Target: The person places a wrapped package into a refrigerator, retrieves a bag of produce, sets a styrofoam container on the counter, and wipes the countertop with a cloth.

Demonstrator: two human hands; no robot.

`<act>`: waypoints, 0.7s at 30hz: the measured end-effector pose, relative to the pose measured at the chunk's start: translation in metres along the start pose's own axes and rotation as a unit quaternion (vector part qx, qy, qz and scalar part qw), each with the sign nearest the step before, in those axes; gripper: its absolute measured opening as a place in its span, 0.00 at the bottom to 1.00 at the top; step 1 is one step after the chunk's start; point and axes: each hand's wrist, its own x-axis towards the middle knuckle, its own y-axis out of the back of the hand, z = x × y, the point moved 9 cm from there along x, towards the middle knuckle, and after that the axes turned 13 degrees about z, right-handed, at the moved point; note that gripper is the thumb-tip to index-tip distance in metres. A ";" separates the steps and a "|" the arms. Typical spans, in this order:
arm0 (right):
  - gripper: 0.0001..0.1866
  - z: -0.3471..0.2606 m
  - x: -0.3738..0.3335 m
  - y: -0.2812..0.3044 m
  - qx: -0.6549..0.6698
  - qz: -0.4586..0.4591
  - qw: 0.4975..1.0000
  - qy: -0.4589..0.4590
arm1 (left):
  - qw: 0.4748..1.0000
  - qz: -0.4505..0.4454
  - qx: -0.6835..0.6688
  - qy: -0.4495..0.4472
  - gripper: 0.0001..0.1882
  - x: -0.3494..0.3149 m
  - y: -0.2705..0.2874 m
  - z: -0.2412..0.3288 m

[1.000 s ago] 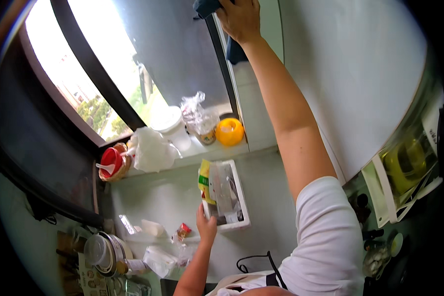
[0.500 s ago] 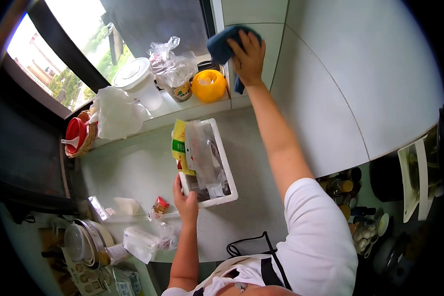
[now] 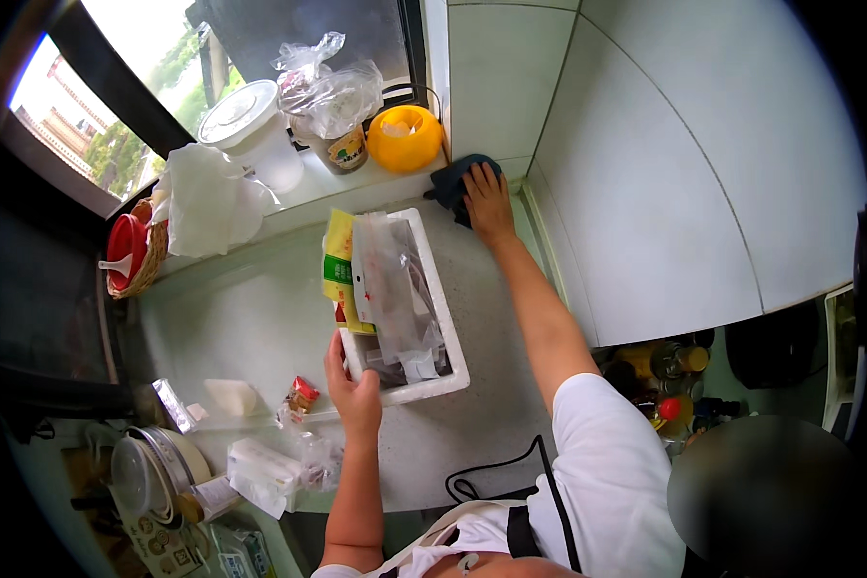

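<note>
A dark blue cloth (image 3: 450, 185) lies bunched under my right hand (image 3: 489, 204), which presses it into the back corner where the counter meets the tiled wall. My left hand (image 3: 354, 393) grips the near left corner of a white foam box (image 3: 432, 387), thumb on the rim and fingers along the outside. Clear plastic bags (image 3: 392, 284) and a yellow and green packet (image 3: 339, 265) stick up out of the box. What lies deeper in the box is mostly hidden by the bags.
Along the window sill stand a lidded clear tub (image 3: 260, 140), a jar (image 3: 342, 152) under a plastic bag and an orange round container (image 3: 405, 144). A red bowl (image 3: 125, 249) sits in a basket at the left. Small packets (image 3: 302, 393) and a tissue pack (image 3: 260, 470) lie front left. Bottles (image 3: 669, 361) stand at right.
My right hand has brought the cloth down from the wall tiles to the back corner of the counter. My left hand stays on the foam box.
</note>
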 end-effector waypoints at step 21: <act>0.23 -0.010 0.020 0.014 -0.014 -0.041 0.998 -0.044 | 0.999 -0.006 0.040 -0.028 0.34 0.003 0.001 0.002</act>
